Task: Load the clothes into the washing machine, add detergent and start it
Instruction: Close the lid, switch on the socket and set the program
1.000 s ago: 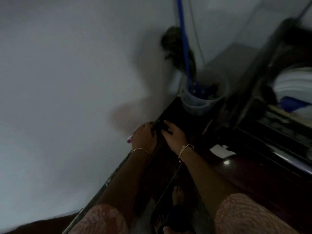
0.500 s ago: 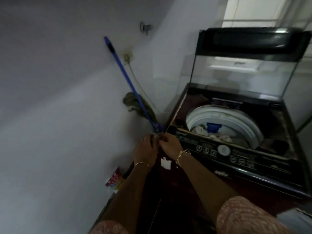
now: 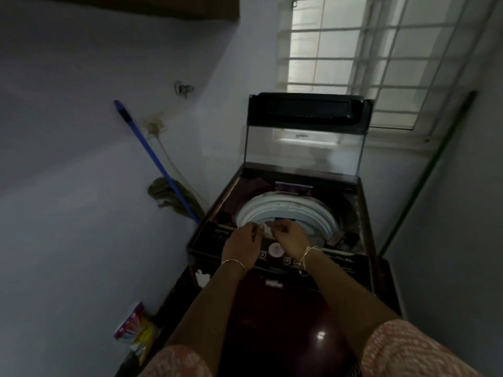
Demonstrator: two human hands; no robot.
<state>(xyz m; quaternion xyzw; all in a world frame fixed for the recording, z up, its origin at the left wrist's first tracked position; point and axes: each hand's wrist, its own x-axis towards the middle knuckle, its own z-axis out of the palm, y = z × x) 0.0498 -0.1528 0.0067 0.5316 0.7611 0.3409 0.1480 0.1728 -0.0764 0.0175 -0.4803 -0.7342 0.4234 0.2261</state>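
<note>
Head view: left hand (image 3: 241, 244) and right hand (image 3: 290, 238) meet over the front rim of the drum (image 3: 313, 213), fingers curled, pinching a small pale packet (image 3: 266, 230) between them; the washer (image 3: 272, 308) lid (image 3: 307, 110) stands upright.

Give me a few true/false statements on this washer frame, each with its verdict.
1. The washer lid stands open. True.
2. The mop leans to the right of the washer. False: it leans on the wall to the washer's left.
3. The left hand and right hand are close together over the washer's front edge, seemingly pinching a small pale item. True.
4. The left hand presses the round button. False: the button is untouched, between the wrists.
5. A colourful packet sits on the floor left of the washer. True.
</note>
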